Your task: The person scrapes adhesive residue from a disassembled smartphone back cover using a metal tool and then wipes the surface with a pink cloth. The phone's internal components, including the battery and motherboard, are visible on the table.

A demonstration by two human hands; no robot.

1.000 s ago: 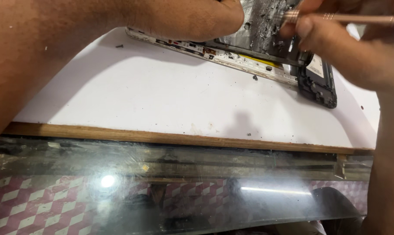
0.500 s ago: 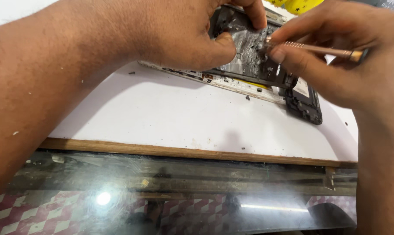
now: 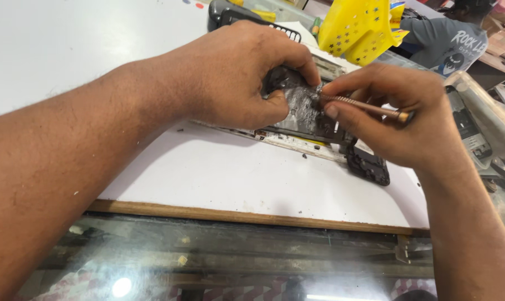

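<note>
While the left hand (image 3: pixel 238 78) pins the opened phone (image 3: pixel 308 114) on the white board (image 3: pixel 208 173), the right hand (image 3: pixel 392 120) pinches a thin tool (image 3: pixel 364 106); yellow plastic (image 3: pixel 355 28) crowds behind, board's wooden edge (image 3: pixel 252 216) near.

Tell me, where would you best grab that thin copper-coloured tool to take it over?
Probably by its bare rear end. The copper-coloured tool lies almost level, tip on the opened phone, with the right hand pinching its front. Only the butt pokes out free past that hand, so come from the right, clear of the left hand.
</note>
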